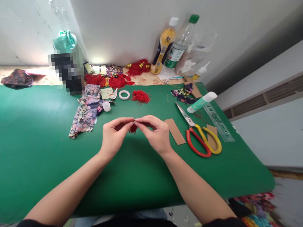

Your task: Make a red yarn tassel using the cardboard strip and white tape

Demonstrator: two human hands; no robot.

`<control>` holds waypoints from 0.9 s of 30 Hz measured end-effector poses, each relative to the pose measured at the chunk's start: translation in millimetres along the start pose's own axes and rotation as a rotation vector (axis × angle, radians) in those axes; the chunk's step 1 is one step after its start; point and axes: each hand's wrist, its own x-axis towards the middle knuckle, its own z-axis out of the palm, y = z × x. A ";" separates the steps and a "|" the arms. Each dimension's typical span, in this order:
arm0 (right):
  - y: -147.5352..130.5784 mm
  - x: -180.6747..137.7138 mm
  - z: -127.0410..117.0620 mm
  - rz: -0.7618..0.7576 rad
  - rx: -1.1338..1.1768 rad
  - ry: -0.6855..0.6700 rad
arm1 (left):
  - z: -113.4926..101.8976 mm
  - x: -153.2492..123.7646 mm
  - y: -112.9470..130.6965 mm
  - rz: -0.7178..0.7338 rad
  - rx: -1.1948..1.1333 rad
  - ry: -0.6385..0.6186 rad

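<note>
The green counter (38, 155) carries everything. A floral fabric (86, 112) piece lies crumpled left of centre. At the far wall lean two bottles: a white-capped bottle (164, 47) filled with yellow drink and a clear green-capped bottle (180, 47), whose contents I cannot tell; their labels are too small to read. Scissors (200, 137) with red and yellow handles lie at right, blades pointing away, beside a cardboard strip (175, 131). The left hand (113, 134) and right hand (155, 132) meet above the counter's middle, fingertips closed in a pinch on a small red tassel (133, 128). Its top sits between the fingertips and its fringe points down toward the person.
</note>
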 end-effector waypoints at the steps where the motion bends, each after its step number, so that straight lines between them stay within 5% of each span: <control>1: 0.4 -0.2 0.1 -0.001 0.006 -0.001 | 0.1 0.0 0.1 0.001 -0.002 0.003; 10: 0.0 -3.0 1.4 -0.040 -0.030 -0.001 | -0.1 -0.6 -0.2 -0.007 0.018 0.053; 21: -3.7 -4.9 1.5 -0.270 -0.225 0.032 | -0.7 -2.0 0.5 0.012 0.092 0.092; 27: -1.3 -6.9 3.7 -0.331 -0.261 0.058 | -0.3 -4.8 -2.2 0.112 0.208 0.100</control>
